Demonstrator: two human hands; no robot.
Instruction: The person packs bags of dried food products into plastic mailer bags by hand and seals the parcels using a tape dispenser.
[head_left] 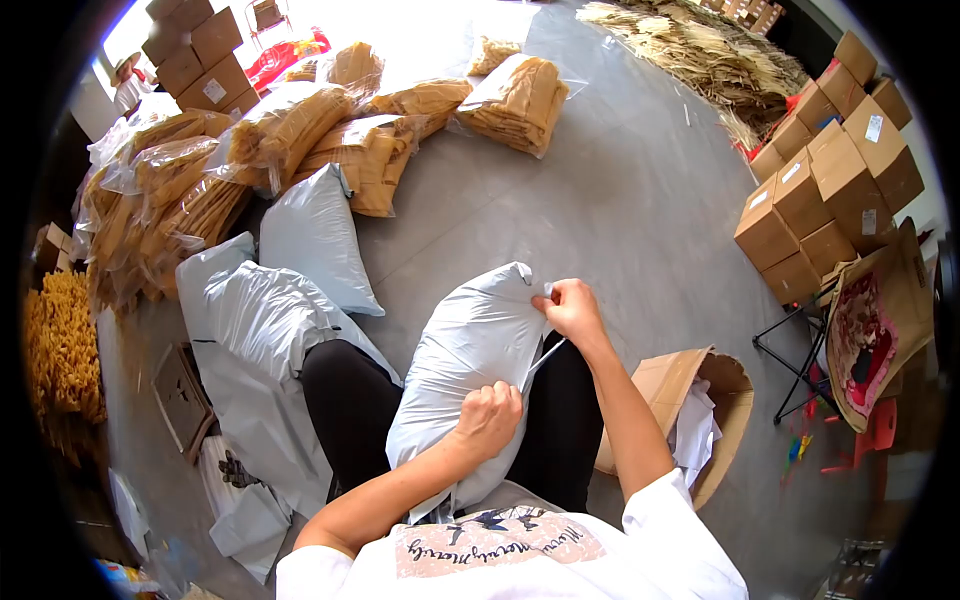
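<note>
A plump pale grey plastic mailing bag [455, 345] lies across my lap, its upper end pointing away from me. My right hand [573, 312] pinches the bag's upper right corner between thumb and fingers. Lower down, my left hand [489, 412] is closed against the right edge of the bag, knuckles up; its fingertips are hidden. A thin white strip [548, 354] runs along that edge between the two hands. Beside my left leg are other grey mailing bags: a filled one [315, 245] farther off and a crumpled one [265, 310] nearer.
Clear-wrapped bundles of tan material [290, 135] are heaped ahead to the left. An open carton [730, 400] with white paper inside stands by my right leg. Stacked cardboard boxes [830, 185] and a folding chair [850, 350] are at right. A person [130, 85] is far left.
</note>
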